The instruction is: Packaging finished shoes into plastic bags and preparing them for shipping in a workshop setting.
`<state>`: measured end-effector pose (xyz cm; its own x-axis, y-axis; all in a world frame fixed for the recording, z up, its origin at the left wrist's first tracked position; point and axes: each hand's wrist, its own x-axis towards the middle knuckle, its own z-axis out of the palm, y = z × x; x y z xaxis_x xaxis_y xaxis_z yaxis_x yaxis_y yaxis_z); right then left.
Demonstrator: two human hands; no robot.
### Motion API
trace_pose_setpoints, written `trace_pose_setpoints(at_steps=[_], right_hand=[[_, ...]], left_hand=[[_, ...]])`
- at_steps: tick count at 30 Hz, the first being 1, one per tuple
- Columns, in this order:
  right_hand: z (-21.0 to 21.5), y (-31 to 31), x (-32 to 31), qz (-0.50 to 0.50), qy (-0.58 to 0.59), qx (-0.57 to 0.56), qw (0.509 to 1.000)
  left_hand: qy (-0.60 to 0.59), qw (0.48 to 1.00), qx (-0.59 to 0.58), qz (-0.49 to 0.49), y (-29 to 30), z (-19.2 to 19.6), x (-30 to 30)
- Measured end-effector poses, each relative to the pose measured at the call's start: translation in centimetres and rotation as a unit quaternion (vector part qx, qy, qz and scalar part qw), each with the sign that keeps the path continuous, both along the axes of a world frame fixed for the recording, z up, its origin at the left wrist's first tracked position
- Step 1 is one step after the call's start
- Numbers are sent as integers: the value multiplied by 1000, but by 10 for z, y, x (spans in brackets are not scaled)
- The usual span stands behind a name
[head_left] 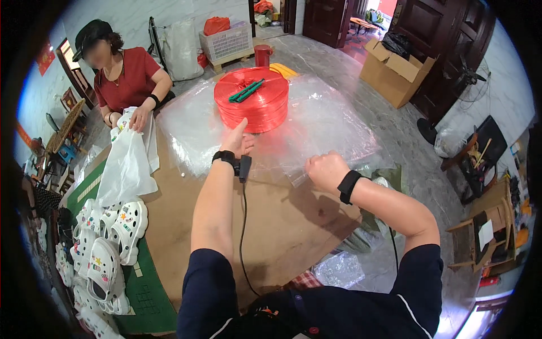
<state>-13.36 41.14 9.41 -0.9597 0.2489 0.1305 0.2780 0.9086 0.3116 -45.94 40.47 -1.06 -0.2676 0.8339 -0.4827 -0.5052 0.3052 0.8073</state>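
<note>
A large roll of red plastic twine (252, 116) stands on a spread of clear plastic bags (333, 124) at the table's far side. Green-handled snips (247, 91) lie on top of the roll. My left hand (240, 141) is just in front of the roll, thumb raised and fingers loosely bent apart, with nothing visible in it. To its right, my right hand (328, 170) is closed in a fist over the near edge of the bags. A corner of clear film shows beside that fist; what its fingers hold is hidden. Both wrists wear black bands.
White clogs with colourful charms (107, 254) are piled at the left on a green mat (148, 294). Across the table's far left corner, a person in red (127, 73) handles a white bag (127, 169). A cardboard box (395, 73) stands on the floor at the back right.
</note>
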Motion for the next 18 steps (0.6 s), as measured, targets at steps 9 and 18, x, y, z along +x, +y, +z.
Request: trace_pose_setpoints(at_steps=[9, 18], right_hand=[[-10, 0, 5, -17, 0, 27, 999], [2, -31, 15, -11, -48, 2, 999]], left_hand=[[5, 995, 61, 82, 26, 5, 40], [-54, 986, 82, 135, 37, 3, 43]])
